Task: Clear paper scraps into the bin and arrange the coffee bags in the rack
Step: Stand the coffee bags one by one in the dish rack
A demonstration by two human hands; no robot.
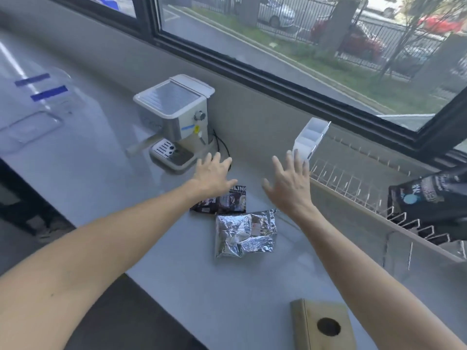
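Both bare arms reach forward over a grey counter (177, 286) below a window. The left hand (213, 176) is spread flat, fingers splayed, its thumb just over the top edge of a black coffee bag (222, 202) lying flat. The right hand (290, 184) hovers open, holding nothing. A crumpled silver foil bag (243, 233) lies just nearer than the black one, touching it. A wire rack (353, 183) runs along the right (one dark coffee bag (427, 198) stands in it). A coffee machine (177, 117) sits beyond the left hand; a wooden box with a round hole (323, 324) is nearest.
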